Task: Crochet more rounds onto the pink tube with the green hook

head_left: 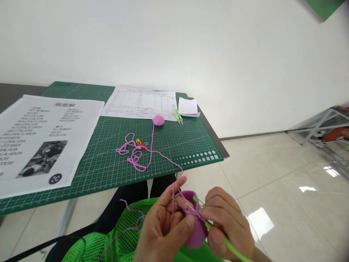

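On the head feed, I see the purple piece (pixel 196 235) above the lap, rounded and cup-like, a green clip (pixel 195 199) near its rim. My left hand (pixel 169 222) pinches it; my right hand (pixel 229 220) grips the hook (pixel 235 250).

And there's the crochet piece (pixel 196 236), pinkish-purple and cup-shaped, poised above the lap, its far rim showing! In slants the crochet hook (pixel 233 249), green handle low, slim metal shaft right up at the stitches. Matching yarn (pixel 152 136) runs off in loose loops to a small round yarn ball (pixel 158 120) on the cutting mat (pixel 188 140).
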{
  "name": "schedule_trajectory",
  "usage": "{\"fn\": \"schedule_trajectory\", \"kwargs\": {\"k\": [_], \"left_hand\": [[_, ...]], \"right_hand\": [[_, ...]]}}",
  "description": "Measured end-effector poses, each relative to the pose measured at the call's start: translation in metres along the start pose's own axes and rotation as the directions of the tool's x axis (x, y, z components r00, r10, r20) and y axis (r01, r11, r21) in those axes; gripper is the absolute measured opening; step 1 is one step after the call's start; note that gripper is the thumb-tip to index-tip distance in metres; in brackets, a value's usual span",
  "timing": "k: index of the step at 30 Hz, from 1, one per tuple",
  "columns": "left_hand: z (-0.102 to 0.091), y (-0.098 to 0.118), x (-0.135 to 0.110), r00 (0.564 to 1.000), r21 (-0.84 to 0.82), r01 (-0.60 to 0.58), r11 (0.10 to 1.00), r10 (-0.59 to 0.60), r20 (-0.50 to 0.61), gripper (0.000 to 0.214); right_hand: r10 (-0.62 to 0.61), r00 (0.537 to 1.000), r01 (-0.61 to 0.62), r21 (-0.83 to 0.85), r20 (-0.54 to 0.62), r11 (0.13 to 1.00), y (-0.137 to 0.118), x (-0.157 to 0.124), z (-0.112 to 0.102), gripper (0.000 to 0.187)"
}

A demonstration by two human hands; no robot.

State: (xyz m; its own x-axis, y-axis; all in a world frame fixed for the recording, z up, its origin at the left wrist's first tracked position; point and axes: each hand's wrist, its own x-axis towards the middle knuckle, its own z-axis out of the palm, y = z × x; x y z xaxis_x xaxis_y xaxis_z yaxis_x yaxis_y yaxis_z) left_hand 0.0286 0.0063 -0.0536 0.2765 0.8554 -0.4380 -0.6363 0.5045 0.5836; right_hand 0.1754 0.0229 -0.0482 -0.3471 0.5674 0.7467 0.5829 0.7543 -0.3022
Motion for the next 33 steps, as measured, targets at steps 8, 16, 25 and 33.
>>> {"fn": "schedule_trajectory", "kwargs": {"k": [8, 16, 25, 33], "left_hand": [[-0.002, -0.001, -0.002, 0.994, -0.01, 0.035, 0.999, -0.034, 0.108, 0.057], [-0.002, 0.001, -0.002, 0.99, 0.047, 0.017, 0.999, -0.024, 0.14, 0.055], [-0.001, -0.003, -0.004, 0.987, 0.063, 0.021, 0.998, -0.03, 0.155, 0.053], [0.0, 0.0, -0.003, 0.976, 0.062, 0.051, 0.997, -0.063, 0.209, 0.053]], "right_hand": [[0.068, 0.995, -0.074, 0.105, 0.068, 0.992, -0.008, 0.002, -0.023, 0.024], [0.156, 0.977, -0.178, 0.15, 0.145, 0.973, -0.013, 0.009, -0.038, 0.026], [0.158, 0.964, -0.214, 0.271, 0.216, 0.938, -0.012, 0.012, -0.048, 0.026], [0.166, 0.979, -0.185, 0.182, 0.115, 0.966, -0.011, 0.012, -0.037, 0.024]]}}
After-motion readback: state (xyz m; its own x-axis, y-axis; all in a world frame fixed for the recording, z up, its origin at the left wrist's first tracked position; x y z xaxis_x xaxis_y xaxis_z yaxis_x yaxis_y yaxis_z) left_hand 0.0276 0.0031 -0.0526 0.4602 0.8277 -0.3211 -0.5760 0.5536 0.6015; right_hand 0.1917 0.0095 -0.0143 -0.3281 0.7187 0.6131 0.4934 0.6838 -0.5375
